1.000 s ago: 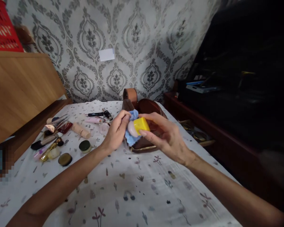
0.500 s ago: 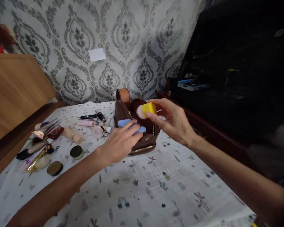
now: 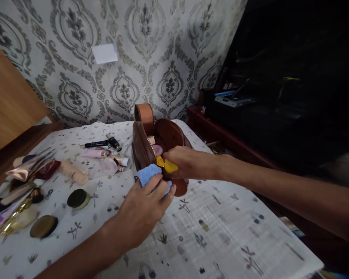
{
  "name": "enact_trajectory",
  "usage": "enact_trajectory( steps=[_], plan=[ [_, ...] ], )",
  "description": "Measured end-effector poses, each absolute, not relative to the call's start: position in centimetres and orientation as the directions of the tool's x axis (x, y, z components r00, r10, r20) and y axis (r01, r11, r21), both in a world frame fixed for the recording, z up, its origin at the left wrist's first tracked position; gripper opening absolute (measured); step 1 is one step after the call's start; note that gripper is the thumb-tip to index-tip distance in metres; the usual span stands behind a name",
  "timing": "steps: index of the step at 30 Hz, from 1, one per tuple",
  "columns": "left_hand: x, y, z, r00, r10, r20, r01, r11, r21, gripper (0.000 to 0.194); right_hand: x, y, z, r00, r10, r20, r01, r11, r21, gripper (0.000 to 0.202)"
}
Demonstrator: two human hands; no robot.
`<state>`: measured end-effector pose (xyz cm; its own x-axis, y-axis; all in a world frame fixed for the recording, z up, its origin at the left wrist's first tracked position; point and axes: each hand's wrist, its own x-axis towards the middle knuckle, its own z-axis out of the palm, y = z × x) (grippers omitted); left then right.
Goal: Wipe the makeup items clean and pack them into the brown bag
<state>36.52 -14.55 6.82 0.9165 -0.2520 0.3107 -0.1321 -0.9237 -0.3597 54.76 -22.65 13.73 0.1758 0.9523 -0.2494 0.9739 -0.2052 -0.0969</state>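
Note:
A brown leather cosmetic bag (image 3: 141,149) stands unzipped, with a tan strap (image 3: 145,116) looping up behind it. My right hand (image 3: 184,161) reaches into its opening, closed around a small yellow-capped container (image 3: 170,166); the fingers partly cover it. Inside the bag, beside those fingers, a pinkish rounded item (image 3: 157,150) shows. In front of the bag, my left hand (image 3: 147,205) is closed on a fluffy blue cloth (image 3: 149,174), close against the bag's near left edge.
Makeup lies on the left of the patterned white cloth (image 3: 221,232): a dark-lidded jar (image 3: 78,198), a round brown lid (image 3: 43,226), a beige bottle (image 3: 74,171), a pink tube (image 3: 94,154) and brushes. Wallpapered wall behind; dark furniture (image 3: 279,97) on the right.
My right hand has lowered the yellow-capped container from above the bag into its opening. My left hand and the blue cloth have shifted down, to the bag's near side. The view has swung slightly.

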Motion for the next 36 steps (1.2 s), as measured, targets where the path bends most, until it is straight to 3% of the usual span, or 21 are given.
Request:
enact_trajectory(
  steps=[7,16,26,32,36],
  plan=[
    [36.6,-14.4,6.2,0.874,-0.287,0.393,-0.131,-0.917,-0.377,0.041,54.5,-20.3,12.1,0.275,0.875,-0.399,0.943,-0.326,-0.063,0.021],
    [36.8,-14.4,6.3,0.861,-0.296,0.413,-0.142,-0.921,-0.363,0.039,54.4,-19.0,9.4,0.440,0.810,-0.387,0.855,-0.510,-0.095,0.054],
    [36.7,-14.5,6.2,0.853,-0.299,0.427,-0.122,-0.911,-0.394,0.039,54.5,-19.8,10.9,0.373,0.838,-0.398,0.872,-0.463,-0.159,0.049],
    [36.8,-14.6,6.3,0.858,-0.295,0.421,-0.116,-0.909,-0.401,0.038,54.7,-19.6,10.8,0.332,0.901,-0.280,0.889,-0.398,-0.225,0.030],
    [36.8,-14.6,6.2,0.863,-0.295,0.410,-0.130,-0.914,-0.385,0.039,54.2,-19.3,10.3,0.336,0.917,-0.215,0.860,-0.392,-0.328,0.028]
  ],
)
